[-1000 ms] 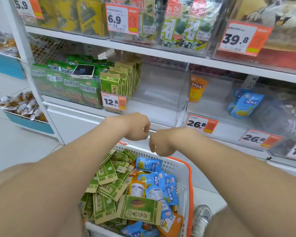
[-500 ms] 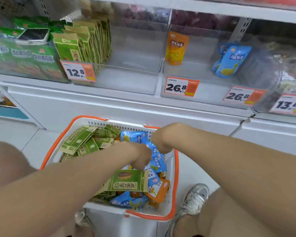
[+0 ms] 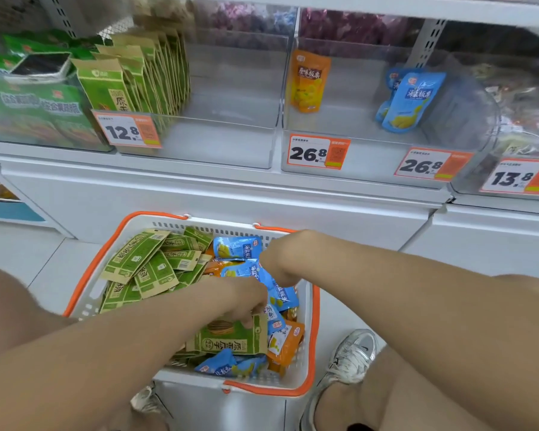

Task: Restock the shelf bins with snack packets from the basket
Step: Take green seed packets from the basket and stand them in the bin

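Head view, basket: a white basket with orange rim (image 3: 314,318) sits on the floor below the shelf, heaped with green, blue and orange snack packets.
Left hand: the left hand (image 3: 246,301) reaches into the pile, fingers curled onto the top edge of a green packet (image 3: 231,337) lying face-up near the basket's front.
Right hand: the right hand (image 3: 276,265) dips among the blue packets (image 3: 237,248); its fingers are hidden, so what it holds, if anything, cannot be told.
Shelf bins: the green bin (image 3: 231,119) is half bare beside its upright row; one orange packet (image 3: 308,82) and a pair of blue ones (image 3: 413,101) stand alone in the next.
Risk: a one-edge grip may let the slick packet slip back, or drag neighbours over the rim.
Risk, sorting: both hands working mixed colours could land packets in the wrong bin.
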A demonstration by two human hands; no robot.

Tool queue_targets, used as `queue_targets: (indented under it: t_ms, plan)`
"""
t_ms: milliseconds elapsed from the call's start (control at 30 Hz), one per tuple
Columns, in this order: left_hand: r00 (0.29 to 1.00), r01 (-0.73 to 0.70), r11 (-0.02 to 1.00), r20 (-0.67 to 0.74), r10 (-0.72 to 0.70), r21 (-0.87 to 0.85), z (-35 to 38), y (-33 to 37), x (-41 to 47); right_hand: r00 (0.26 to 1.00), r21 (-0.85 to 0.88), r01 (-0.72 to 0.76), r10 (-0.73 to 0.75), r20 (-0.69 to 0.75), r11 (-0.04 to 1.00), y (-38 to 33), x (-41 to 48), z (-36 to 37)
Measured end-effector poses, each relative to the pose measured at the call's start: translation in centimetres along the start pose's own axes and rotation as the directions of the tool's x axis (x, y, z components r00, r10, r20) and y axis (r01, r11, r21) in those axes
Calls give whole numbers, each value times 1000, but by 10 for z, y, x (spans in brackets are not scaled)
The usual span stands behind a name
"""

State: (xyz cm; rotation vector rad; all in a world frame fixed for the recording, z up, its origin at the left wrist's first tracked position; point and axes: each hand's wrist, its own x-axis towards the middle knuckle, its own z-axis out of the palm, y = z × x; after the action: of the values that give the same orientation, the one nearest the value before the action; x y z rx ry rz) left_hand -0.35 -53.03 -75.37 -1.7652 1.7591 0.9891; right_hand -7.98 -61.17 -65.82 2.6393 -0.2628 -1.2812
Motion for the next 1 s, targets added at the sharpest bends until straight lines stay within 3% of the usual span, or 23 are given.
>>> queue_targets:
  t_ms: [133,267,367,467,533,633,767,1000]
  plan:
    - [995,-3,966,-101,-24,-260,-25,-20,-19,999,94,-27,30,-38,995,4,-7,-18]
    - [936,-101,830,-335,-107,-548,-52,-45,-42,986,188,-47,76,-149,981,20,-21,-39]
    - [843,-219,614,-464,-272,-759,-64,-60,-56,954,259,-89,157,-257,962,31,-28,-54]
    - [729,-358,323,-479,-489,-876,-76,-65,-69,890,442,-91,272,-367,893,41,-37,-66]
    - [643,-469,138,-444,-624,-872,-84,-68,-75,861,583,-55,334,-383,810,47,-37,-74]
    - [578,-596,-38,-395,-714,-802,-95,-71,-81,891,824,54,345,-295,565,49,-29,-78]
    - [512,-672,-97,-366,-777,-735,-106,-78,-87,866,919,182,385,-318,350,44,-13,-85]
    - [498,-719,-189,-305,-812,-669,-114,-81,-97,626,877,458,649,-433,143,41,3,-99]
